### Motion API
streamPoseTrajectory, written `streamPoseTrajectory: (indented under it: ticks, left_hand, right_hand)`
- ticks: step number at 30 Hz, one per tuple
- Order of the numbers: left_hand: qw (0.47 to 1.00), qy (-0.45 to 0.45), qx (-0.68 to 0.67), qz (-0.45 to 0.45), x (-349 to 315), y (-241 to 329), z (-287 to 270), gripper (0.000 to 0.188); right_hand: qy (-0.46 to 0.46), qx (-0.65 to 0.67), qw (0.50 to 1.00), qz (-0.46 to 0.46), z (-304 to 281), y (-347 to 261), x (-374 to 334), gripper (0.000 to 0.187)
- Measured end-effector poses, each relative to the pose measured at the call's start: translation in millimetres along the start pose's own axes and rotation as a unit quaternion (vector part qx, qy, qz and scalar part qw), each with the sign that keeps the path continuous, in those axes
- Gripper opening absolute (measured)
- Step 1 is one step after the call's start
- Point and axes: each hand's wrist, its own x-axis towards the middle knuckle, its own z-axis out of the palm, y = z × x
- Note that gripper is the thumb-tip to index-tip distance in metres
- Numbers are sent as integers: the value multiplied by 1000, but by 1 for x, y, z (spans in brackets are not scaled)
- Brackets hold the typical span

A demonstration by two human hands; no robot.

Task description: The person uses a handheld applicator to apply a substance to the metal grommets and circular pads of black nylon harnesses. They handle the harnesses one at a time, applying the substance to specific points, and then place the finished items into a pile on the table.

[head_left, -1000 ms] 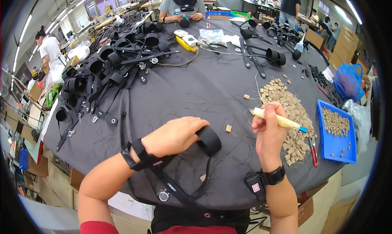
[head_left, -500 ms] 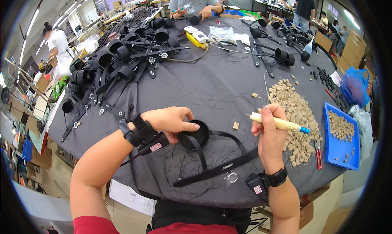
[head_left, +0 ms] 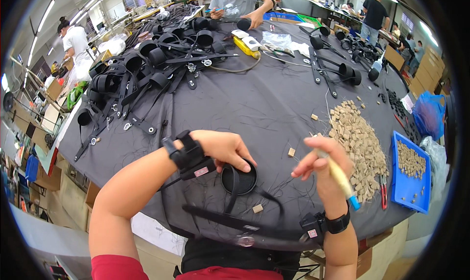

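Note:
My left hand grips the rim of a round black cup, thumb over the edge and fingers mostly hidden behind it. Straps run from the cup to a long black band, blurred, with a clear round piece beside it. My right hand holds a pen-like tool wrapped in pale yellow, with a blue end, along the palm; its fingers are partly extended and smeared. One small tan block lies just above the band, another block left of my right hand.
A heap of tan blocks lies to the right, with red-handled scissors and a blue tray beside it. Black cup-and-strap pieces pile up at far left. A power strip and a co-worker are across the table.
The cup and band have shifted toward me. My right hand has tipped the tool so its blue end points down, fingers loosening outward. A tan block now shows beside the band.

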Motion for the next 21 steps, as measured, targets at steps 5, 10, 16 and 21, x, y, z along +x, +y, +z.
streamPoseTrajectory:
  ticks: [5, 10, 16, 21]
  left_hand:
    - [994, 4, 32, 100, 32, -12, -5, 52]
    - [992, -6, -50, 112, 24, -14, -11, 52]
    - [987, 63, -111, 96, -17, -18, -7, 47]
    - [979, 170, 49, 102, -59, -14, 33, 56]
  right_hand:
    - [-124, -219, 960, -121, 26, 17, -2, 30]
    - [-189, -266, 938, -119, 32, 25, -7, 33]
    - [-185, -254, 944, -102, 34, 23, -5, 33]
    - [-173, -209, 960, -65, 32, 31, -6, 35]
